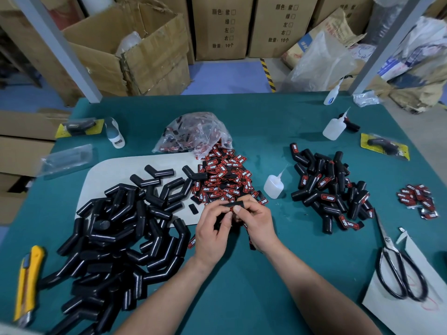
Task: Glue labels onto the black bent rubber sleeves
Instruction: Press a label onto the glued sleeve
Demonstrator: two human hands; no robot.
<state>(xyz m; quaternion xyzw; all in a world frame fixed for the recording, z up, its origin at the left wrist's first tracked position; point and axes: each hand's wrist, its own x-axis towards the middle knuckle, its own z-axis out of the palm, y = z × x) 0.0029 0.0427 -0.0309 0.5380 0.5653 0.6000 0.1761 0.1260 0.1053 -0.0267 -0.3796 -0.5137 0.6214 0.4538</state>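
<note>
One sleeve [234, 203] is held in both hands, just above the table [242, 298]. The left hand [211, 232] is curled round the sleeve, with the thumb pinched against it. The right hand [260, 224] is clamped on the same sleeve, and its thumb is pressed on a red-edged label [232, 209] at the sleeve's near edge. How far the label is seated cannot be told, as it is mostly hidden by the two thumbs.

A loose heap of labels [225, 177] is found just beyond the hands. A clear bag [193, 134] holding more of them is set further beyond that heap. A glue bottle [273, 187] is stood upright just beyond the right hand, a little to its right, apart from it.

Bare sleeves [108, 238] are heaped to the left of the left hand, and the far part of the heap is laid on a white board [113, 170]. Labelled sleeves [326, 187] are heaped well to the right of the right hand. Scissors [387, 241] are laid further right, partly on a white sheet [391, 310]. A yellow knife [25, 286] is laid far to the left of the left hand, at the table's edge.
</note>
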